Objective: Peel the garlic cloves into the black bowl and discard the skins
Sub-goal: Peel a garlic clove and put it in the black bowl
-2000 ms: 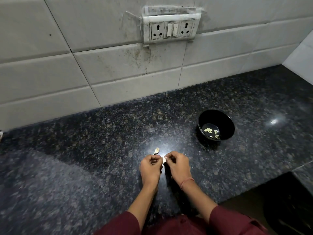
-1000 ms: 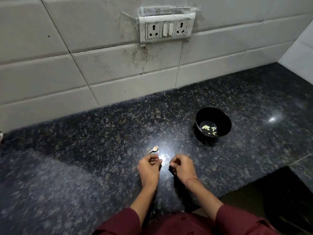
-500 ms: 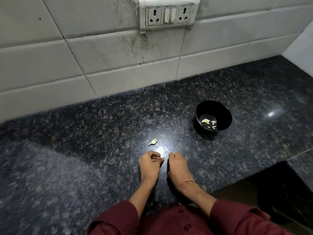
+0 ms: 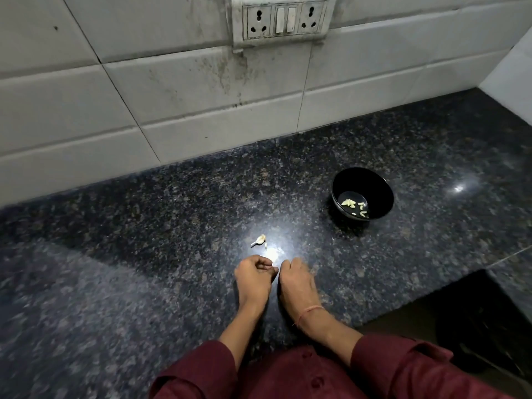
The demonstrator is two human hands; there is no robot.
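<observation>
Dark speckled granite (image 4: 144, 254) runs from under our hands to a white tiled wall (image 4: 201, 82) with a socket plate (image 4: 283, 20). Our left hand (image 4: 253, 279) and right hand (image 4: 298, 283) rest low on the stone, nearly touching, with the fingers of both curled inward. The fingertips are tucked out of sight, so we cannot tell whether either pinches a clove or a scrap of skin. We judge the hands sit close so that one can steady while the other strips.

Just beyond the left knuckles lies a pale garlic piece (image 4: 260, 240), apart from both hands; whether it is clove or husk is unclear. Ahead and to the right of the right hand, well apart, stands the black bowl (image 4: 380, 197) with peeled cloves (image 4: 349, 203) on its floor, likely set there for an easy drop.
</observation>
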